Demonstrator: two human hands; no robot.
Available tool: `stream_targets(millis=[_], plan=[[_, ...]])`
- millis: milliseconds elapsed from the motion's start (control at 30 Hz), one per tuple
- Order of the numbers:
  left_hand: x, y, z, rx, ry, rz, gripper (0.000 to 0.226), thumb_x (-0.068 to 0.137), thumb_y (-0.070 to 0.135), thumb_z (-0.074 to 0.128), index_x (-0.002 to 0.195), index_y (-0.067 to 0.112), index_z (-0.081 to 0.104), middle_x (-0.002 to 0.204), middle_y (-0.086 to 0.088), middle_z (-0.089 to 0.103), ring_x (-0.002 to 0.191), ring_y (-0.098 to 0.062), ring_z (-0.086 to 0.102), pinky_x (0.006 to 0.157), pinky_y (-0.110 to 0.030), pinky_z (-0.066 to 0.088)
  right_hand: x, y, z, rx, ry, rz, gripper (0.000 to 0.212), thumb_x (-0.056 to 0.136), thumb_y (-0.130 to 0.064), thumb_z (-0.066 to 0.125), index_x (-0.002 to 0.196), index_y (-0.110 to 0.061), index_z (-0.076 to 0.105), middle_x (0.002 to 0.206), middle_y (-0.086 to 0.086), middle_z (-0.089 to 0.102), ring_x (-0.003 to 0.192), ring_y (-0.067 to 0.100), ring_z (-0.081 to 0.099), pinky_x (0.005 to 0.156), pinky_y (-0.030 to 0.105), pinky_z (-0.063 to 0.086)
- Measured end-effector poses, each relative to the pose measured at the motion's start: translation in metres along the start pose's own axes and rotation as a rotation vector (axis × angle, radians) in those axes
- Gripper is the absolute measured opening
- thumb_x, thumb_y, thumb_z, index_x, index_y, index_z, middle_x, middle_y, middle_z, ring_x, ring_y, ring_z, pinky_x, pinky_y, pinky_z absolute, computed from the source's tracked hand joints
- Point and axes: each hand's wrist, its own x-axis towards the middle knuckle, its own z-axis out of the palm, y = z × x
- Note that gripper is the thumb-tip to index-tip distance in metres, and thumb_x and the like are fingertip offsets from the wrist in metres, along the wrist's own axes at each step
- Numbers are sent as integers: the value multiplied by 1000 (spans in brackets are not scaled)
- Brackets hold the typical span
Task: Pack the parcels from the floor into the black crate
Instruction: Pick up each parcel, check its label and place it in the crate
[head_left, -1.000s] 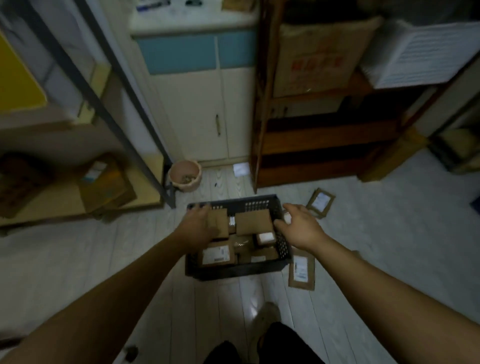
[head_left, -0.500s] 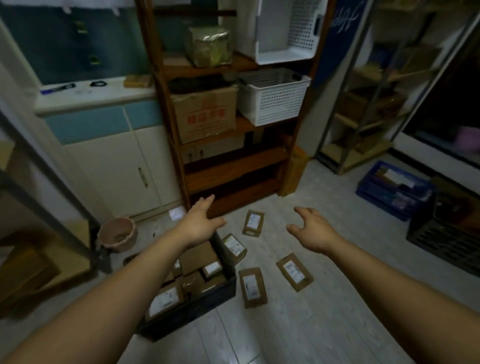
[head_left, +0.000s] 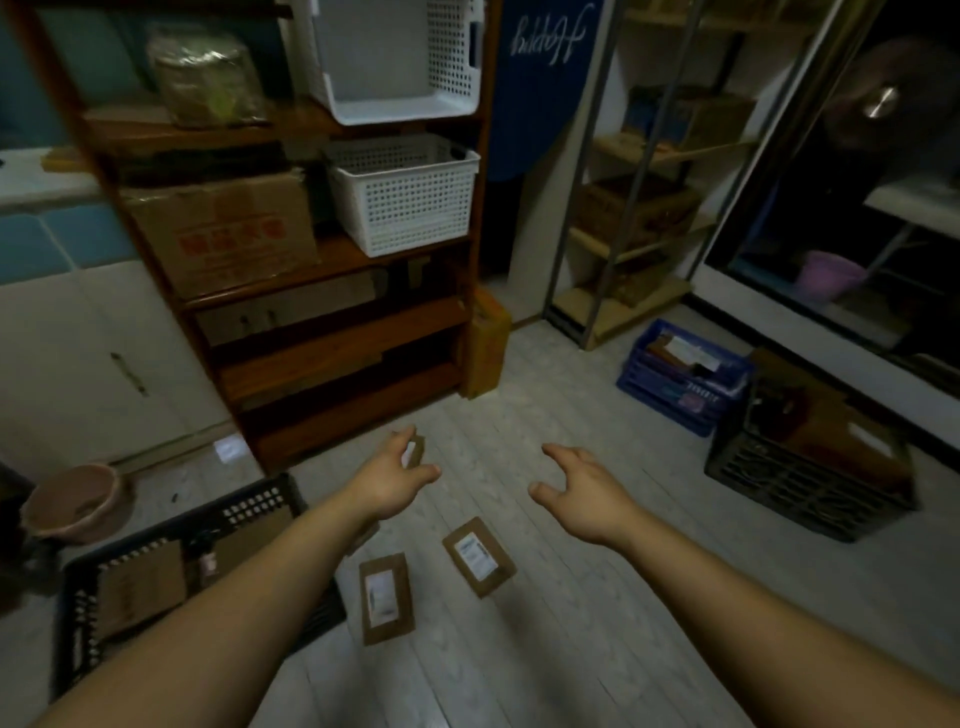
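Note:
The black crate (head_left: 171, 525) sits on the floor at the lower left with several brown parcels in it, partly hidden by my left forearm. Two flat brown parcels with white labels lie on the floor: one (head_left: 387, 597) beside the crate, another (head_left: 478, 556) to its right. A third parcel (head_left: 414, 451) shows past my left fingers near the shelf foot. My left hand (head_left: 392, 478) hovers open above the floor, holding nothing. My right hand (head_left: 576, 493) is open too, fingers spread, above the bare floor right of the parcels.
A wooden shelf unit (head_left: 332, 332) with a cardboard box and white baskets stands straight ahead. A pink tub (head_left: 78, 499) is at the left. A blue crate (head_left: 680, 379) and another dark crate (head_left: 800, 467) holding boxes stand at the right.
The view has swung up and right, away from the black crate. Both hands have left the crate and now hover open over the floor parcels.

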Motion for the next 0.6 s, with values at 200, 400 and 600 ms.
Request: stream_targets(millis=[200,400,600], plan=[[57,6,38,17,-49,-109,77,89,35,59,151,23,14,155,-9,24,139,-30,29,113,-43,28,54,41,-9,78,-83,30,67,94,-43,51,151,-21,21,155,6,23,140,23,27,113,33,25],[148,13,75,2,-88,-204,76,90,34,60,150,21,16,156,-5,21,139,-26,30,110,-35,30,106,79,-3,137,-119,171,68,94,-44,51,151,-21,21,156,6,23,141,24,27,112,32,25],[209,25,93,-61,-130,-322,77,91,34,59,150,19,12,157,-7,19,139,-29,30,108,-35,30,152,120,-13,106,-174,255,69,96,-44,48,152,-20,17,157,6,20,143,21,23,113,27,19]])
